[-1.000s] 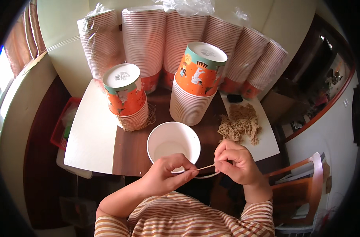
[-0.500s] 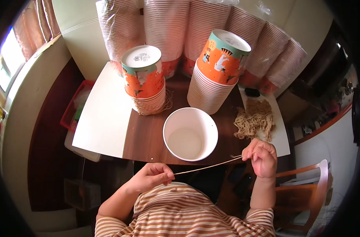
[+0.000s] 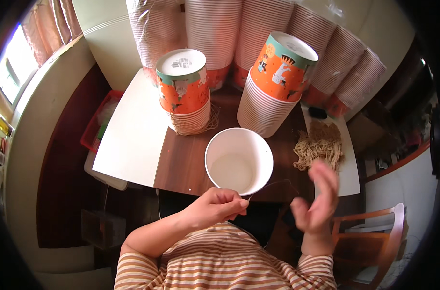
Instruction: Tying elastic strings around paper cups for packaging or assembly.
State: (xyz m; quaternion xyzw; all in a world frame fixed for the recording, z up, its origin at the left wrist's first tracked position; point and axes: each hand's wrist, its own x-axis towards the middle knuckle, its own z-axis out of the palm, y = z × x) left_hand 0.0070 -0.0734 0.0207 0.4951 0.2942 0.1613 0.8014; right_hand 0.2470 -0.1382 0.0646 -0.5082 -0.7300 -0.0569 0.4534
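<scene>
My left hand (image 3: pixel 215 208) is closed in a pinch on a thin string (image 3: pixel 250 197) just below the near rim of a white paper bucket (image 3: pixel 262 157). The string's far part shows only as a faint curved line toward my right hand. My right hand (image 3: pixel 319 200) is raised at the table's front edge, slightly blurred, thumb and fingers apart, holding nothing visible. The bucket stands open side up, its inside bare. A pile of loose tan strings (image 3: pixel 321 147) lies beyond my right hand.
Two upside-down bucket stacks, orange and green on top, stand behind: a shorter one (image 3: pixel 183 96) with strings draped around its lower part, and a taller one (image 3: pixel 270 104). Several plastic-wrapped stacks (image 3: pixel 212 38) line the back. A wooden chair (image 3: pixel 365 241) is at right, a red crate (image 3: pixel 92 125) at left.
My right hand has let go of the string, which was stretched taut between both hands, and its fingers have spread. My left hand has moved right and slightly up, keeping its pinch.
</scene>
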